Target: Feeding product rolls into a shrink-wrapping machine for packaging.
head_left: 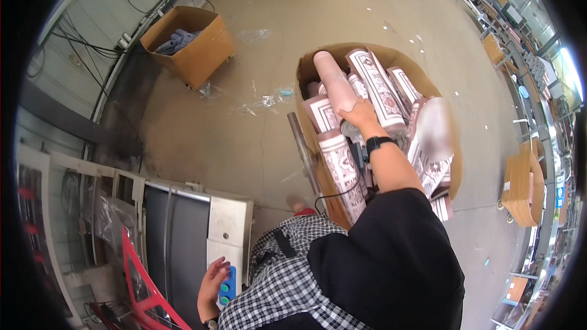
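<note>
My right hand point(359, 116), with a black band at its wrist, is closed on the near end of a plain pink rolled mat point(333, 79). That roll lies slanted on top of several patterned pink-and-white rolls point(378, 88) in a large cardboard box point(309, 67). Part of the grip is hidden under my palm. At the lower left, my left hand point(214, 278) hangs beside a blue control panel point(228, 284) with green buttons on a white machine point(232, 226). Its fingers are loosely bent and apart, holding nothing.
A brown tube point(304, 153) stands along the box's left side. Farther left is a cardboard box point(195, 55) of grey-blue rolls. A red metal frame point(143, 284) and a dark conveyor belt point(174, 250) lie at the lower left. Clear plastic scraps point(263, 104) litter the floor.
</note>
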The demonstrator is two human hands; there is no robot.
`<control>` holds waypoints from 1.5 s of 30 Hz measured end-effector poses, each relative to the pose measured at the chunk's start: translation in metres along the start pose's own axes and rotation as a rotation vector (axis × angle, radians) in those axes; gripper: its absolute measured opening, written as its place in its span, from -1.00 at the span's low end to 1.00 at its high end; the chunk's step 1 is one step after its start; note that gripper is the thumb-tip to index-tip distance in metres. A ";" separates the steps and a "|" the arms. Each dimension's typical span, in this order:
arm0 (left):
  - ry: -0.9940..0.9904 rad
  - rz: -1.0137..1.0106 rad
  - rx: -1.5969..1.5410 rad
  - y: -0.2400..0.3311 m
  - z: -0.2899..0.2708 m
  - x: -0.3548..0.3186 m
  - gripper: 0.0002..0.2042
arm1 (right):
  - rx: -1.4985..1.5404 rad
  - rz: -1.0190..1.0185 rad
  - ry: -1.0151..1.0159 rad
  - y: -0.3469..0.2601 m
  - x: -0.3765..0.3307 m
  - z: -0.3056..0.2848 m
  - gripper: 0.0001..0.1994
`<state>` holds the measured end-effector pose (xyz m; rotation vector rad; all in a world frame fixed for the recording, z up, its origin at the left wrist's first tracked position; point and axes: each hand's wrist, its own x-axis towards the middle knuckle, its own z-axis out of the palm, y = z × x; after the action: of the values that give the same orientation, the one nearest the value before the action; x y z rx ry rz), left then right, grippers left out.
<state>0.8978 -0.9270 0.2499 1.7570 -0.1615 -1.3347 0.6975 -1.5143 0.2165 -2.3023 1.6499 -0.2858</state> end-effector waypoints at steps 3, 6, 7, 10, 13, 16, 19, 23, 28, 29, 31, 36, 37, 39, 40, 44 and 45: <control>0.090 0.003 -0.018 0.035 0.008 0.018 -0.51 | 0.057 0.037 -0.253 0.035 0.073 0.043 -0.11; 0.129 0.008 -0.019 0.062 0.019 0.028 -0.52 | 0.020 0.168 -0.332 0.037 0.084 0.056 -0.13; 0.140 0.017 -0.006 0.066 0.022 0.031 -0.53 | -0.019 0.194 -0.325 0.033 0.086 0.052 -0.15; 0.119 -0.019 -0.057 0.078 0.028 0.040 -0.54 | 0.432 0.313 -0.517 0.053 0.091 0.030 -0.22; 0.064 -0.072 -0.072 0.070 0.020 0.050 -0.54 | 1.148 0.724 -0.749 0.033 0.057 -0.015 -0.37; -0.005 0.005 -0.016 0.059 0.009 0.075 -0.54 | 1.206 0.766 -0.546 0.008 -0.001 -0.058 -0.39; -0.129 0.072 0.046 0.086 0.012 0.099 -0.53 | 1.376 0.699 -0.599 0.019 -0.038 -0.056 -0.36; -0.303 0.150 0.176 0.138 0.036 0.119 -0.44 | 1.549 0.472 -0.795 0.015 -0.059 -0.032 -0.33; -0.437 0.466 0.063 0.166 0.053 0.151 -0.25 | 1.208 -0.110 -0.933 -0.103 -0.098 -0.063 -0.14; -0.412 0.492 -0.047 0.173 0.053 0.151 -0.17 | 1.075 -0.204 -0.933 -0.111 -0.105 -0.064 -0.08; -0.347 0.477 -0.470 0.178 0.051 0.138 -0.10 | 0.930 -0.343 -0.995 -0.147 -0.114 -0.060 -0.02; -0.166 0.530 -1.007 0.140 0.023 0.107 -0.11 | 0.265 -1.057 -0.734 -0.241 -0.157 -0.037 0.11; -0.150 0.577 -1.079 0.124 0.015 0.104 -0.12 | 0.146 -1.132 -0.658 -0.259 -0.165 -0.030 0.11; -0.067 0.610 -1.163 0.104 0.002 0.088 -0.13 | 0.116 -1.123 -0.735 -0.301 -0.182 -0.015 0.09; -0.035 0.605 -1.166 0.095 -0.004 0.087 -0.12 | 0.095 -1.100 -0.815 -0.318 -0.188 -0.008 0.06; 0.136 0.575 -1.125 0.051 -0.058 0.081 -0.13 | 0.070 -1.293 -0.619 -0.358 -0.194 0.032 -0.06; 0.255 0.594 -1.179 0.037 -0.075 0.078 -0.11 | 0.060 -1.295 -0.620 -0.365 -0.190 0.040 -0.06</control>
<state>1.0064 -0.9514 0.2225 0.7396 0.2097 -0.5192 0.9734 -1.2207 0.3083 -2.6497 -0.2400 0.1361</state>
